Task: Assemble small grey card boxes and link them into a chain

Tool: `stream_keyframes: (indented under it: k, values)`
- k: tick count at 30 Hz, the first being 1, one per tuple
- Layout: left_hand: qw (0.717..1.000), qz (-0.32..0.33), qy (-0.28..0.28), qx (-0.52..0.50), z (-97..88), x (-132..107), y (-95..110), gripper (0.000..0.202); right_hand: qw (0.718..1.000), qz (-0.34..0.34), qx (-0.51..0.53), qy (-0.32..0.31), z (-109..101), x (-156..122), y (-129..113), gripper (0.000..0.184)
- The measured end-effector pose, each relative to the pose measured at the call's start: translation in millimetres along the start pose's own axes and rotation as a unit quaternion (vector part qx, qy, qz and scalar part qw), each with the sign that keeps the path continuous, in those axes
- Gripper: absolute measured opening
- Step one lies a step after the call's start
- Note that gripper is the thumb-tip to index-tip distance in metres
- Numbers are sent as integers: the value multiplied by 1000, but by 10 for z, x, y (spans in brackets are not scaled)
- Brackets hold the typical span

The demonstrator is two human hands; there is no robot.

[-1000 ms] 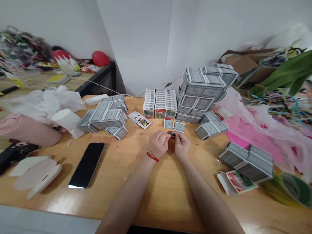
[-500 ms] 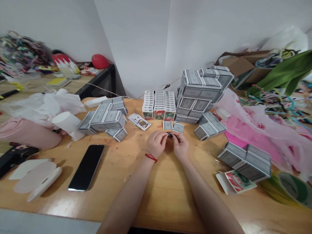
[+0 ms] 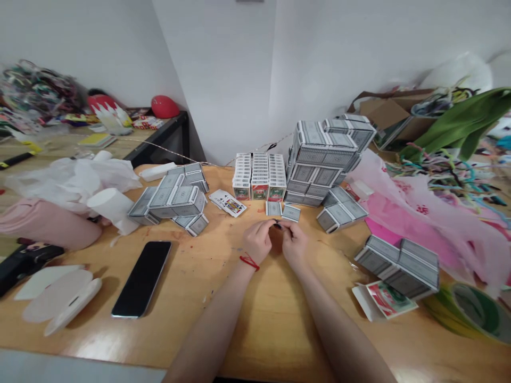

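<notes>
Above the table's middle, my left hand (image 3: 256,242), with a red string at the wrist, and my right hand (image 3: 294,244) meet at the fingertips. Both are closed in a pinch on a small dark thing (image 3: 277,224), too small and covered to name. Just beyond the fingers lie two small grey-patterned card stacks (image 3: 273,208), back side up. To their left, several playing cards (image 3: 231,205) are fanned face up. Behind them stand three rows of boxed card decks (image 3: 259,192), with red and green fronts.
Grey wrapped blocks (image 3: 315,154) form a tall stack at back right; more grey blocks (image 3: 175,199) are piled left. A black phone (image 3: 141,279) lies front left. At right are an opened card box (image 3: 389,299), a tape roll (image 3: 459,308) and pink plastic bags (image 3: 419,207).
The camera view has tilted a little, so the scene sits slightly lower. My fingers have shifted slightly around the small dark thing and both hands remain pinched together.
</notes>
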State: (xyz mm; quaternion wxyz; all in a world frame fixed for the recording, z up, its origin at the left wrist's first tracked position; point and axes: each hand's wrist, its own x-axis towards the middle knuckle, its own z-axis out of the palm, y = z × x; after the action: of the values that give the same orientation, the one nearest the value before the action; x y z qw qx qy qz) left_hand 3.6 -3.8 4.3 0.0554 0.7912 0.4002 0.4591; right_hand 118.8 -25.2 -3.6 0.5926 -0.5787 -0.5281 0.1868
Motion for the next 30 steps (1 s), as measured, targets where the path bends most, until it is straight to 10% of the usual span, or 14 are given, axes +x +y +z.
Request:
stream_keyframes:
  k: [15, 30]
  values:
    - [998, -11, -38, -52, 40, -24, -3, 47, 999, -29, -45, -2, -63, 35, 44, 21]
    - [999, -19, -4, -42, -154, -32, -19, 15, 998, -44, 4, -32, -85, -134, -90, 16]
